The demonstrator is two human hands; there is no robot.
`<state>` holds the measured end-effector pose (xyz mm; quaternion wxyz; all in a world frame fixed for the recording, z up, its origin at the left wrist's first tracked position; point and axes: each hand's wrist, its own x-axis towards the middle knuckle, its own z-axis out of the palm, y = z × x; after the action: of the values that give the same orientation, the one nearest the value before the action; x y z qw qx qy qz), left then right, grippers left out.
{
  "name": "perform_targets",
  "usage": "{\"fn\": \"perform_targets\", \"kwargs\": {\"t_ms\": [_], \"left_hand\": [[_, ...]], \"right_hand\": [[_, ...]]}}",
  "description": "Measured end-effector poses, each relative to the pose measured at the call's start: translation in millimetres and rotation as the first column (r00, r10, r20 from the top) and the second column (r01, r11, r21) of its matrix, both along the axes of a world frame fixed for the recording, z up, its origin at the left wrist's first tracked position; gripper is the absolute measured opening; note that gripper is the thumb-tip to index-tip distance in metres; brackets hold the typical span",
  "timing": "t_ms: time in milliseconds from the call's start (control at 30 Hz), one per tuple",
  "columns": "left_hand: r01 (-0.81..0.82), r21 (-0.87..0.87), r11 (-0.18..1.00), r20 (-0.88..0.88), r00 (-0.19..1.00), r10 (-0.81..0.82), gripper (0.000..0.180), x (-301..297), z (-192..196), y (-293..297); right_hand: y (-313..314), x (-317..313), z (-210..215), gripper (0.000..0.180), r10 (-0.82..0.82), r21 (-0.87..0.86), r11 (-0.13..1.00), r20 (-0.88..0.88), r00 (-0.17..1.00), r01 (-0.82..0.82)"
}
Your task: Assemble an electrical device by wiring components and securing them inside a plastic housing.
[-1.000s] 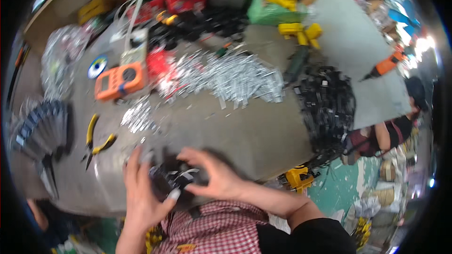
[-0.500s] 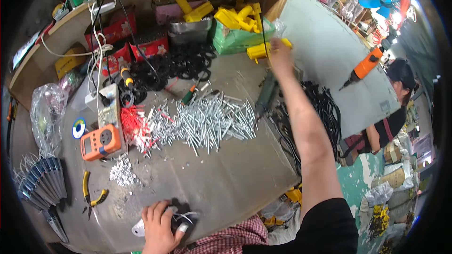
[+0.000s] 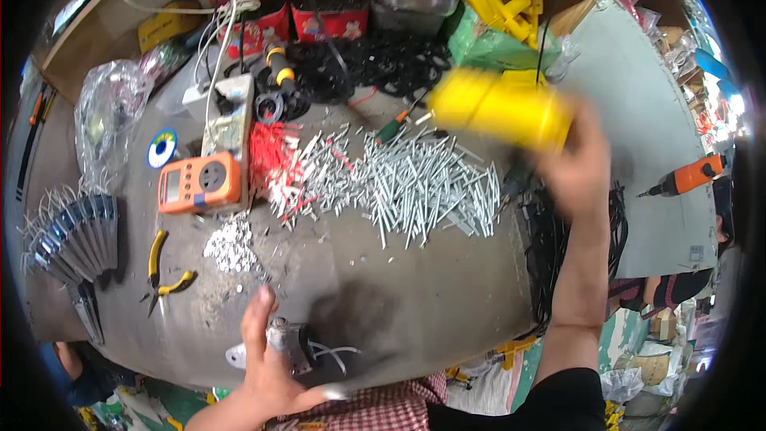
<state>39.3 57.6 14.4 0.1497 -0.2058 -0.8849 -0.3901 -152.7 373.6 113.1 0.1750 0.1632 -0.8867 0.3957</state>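
Yellow plastic housing [image 3: 499, 109] gripped in half-closed right hand [image 3: 578, 161], at ten o'clock.
Left hand [image 3: 273, 379] is spread wide; hold on metal part [image 3: 301, 355], one o'clock, cannot be told.

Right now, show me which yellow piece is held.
The yellow piece in the right hand; other pieces, like those in the green bag, lie unheld.

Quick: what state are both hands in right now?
Left hand: open, at the small metal part; contact unclear.
Right hand: closed, holding a yellow piece, both blurred.
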Motion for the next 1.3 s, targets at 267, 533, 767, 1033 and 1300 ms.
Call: {"fn": "perform_targets", "kwargs": {"t_ms": [267, 533, 767, 1033, 1300], "left_hand": [[-0.312, 0.319, 0.895, 0.470, 0.872, 0.137, 0.043, 24, 18, -23], [-0.616, 0.753, 0.231, 0.611, 0.785, 0.101, 0.059, 37, -2, -43], [-0.506, 0.857, 0.099, 0.515, 0.848, -0.124, 0.056, 15, -9, -32], [-0.414, 0.908, -0.059, 0.360, 0.847, -0.392, 0.052, 15, -7, -16], [-0.082, 0.787, 0.612, 0.067, 0.997, 0.047, 0.040, 19, -25, -8]], "right_hand": [[-38, 43, -73, 0.024, 0.524, 0.422, 0.722, 0.184, 0.832, -0.548], [-55, 38, -104, 0.016, 0.492, 0.490, 0.760, -0.005, 0.870, -0.427], [-95, 47, -91, 0.017, 0.574, 0.500, 0.718, -0.033, 0.818, -0.484], [-153, 121, -66, 0.014, 0.680, -0.569, 0.691, 0.304, 0.667, -0.446], [-166, 130, -72, 0.016, 0.670, -0.652, 0.726, 0.598, 0.441, -0.218]]}}
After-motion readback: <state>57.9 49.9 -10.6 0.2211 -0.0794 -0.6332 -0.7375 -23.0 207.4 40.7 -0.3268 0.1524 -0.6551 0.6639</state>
